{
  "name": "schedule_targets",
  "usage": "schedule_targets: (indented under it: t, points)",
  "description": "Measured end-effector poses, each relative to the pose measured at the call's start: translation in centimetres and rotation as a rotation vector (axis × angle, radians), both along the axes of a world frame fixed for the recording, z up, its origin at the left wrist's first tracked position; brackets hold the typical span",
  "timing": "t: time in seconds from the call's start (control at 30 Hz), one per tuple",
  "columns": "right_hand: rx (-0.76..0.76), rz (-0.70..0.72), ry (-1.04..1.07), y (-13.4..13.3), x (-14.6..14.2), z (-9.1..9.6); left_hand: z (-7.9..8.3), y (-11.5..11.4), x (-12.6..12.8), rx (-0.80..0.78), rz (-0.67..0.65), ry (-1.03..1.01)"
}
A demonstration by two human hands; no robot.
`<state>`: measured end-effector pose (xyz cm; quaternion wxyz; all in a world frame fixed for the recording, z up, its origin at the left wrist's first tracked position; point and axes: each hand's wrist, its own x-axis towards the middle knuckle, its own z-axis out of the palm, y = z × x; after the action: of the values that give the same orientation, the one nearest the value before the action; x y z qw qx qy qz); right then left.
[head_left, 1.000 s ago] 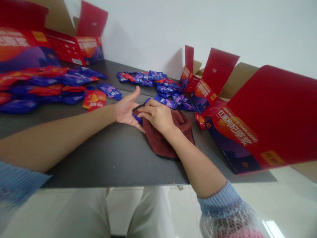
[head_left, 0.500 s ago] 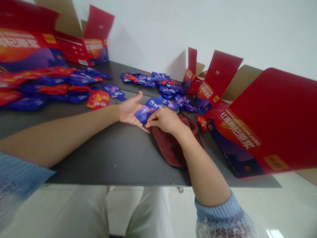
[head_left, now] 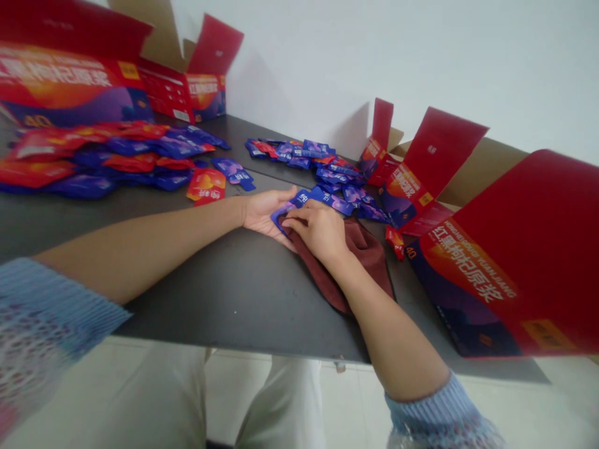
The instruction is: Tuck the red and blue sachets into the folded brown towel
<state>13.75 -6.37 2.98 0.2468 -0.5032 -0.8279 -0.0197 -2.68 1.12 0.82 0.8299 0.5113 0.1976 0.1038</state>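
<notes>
On the upturned palm and fingers of my left hand [head_left: 266,215] rests a blue-and-purple flat pouch [head_left: 279,219], held up with the thumb stretched out beside it. My right hand [head_left: 321,229] has its fingers pinched on a brown cloth [head_left: 369,249], and a corner of that cloth lies over the pouch's lower part. The rest of the cloth spreads on the dark table [head_left: 224,293] under my right wrist. My right fingers hide part of the pouch. Just beyond my hands lies another blue pouch [head_left: 337,202].
A big heap of red and blue pouches [head_left: 116,156] lies at left, with a red pouch [head_left: 206,184] beside it. A smaller pile [head_left: 304,153] sits by the wall. Open red cartons stand at left [head_left: 75,87] and right [head_left: 468,274].
My right hand has brought the cloth's edge up onto the pouch, which showed more of its front before. The view has shifted, so everything sits a little further right.
</notes>
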Motion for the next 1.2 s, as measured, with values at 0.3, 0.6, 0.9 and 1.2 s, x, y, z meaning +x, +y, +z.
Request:
schedule_targets:
  t: [0.3,0.6,0.9,1.2]
  points:
    - [-0.279,-0.217,-0.237,-1.5,-1.6,2.7,-0.4,0.1,-0.1,-0.091,0.019,-0.047]
    - [-0.328,-0.364,-0.183,-2.3,-1.6,3.1,-0.2,0.0,0.0,-0.187,0.036,-0.023]
    - [-0.160,-0.604,-0.066,0.2,2.7,1.3,0.9,-1.6,0.6,-0.063,0.126,0.104]
    - [-0.024,-0.647,0.127,1.0,4.6,1.1,0.7,-1.9,0.3,0.110,0.023,0.007]
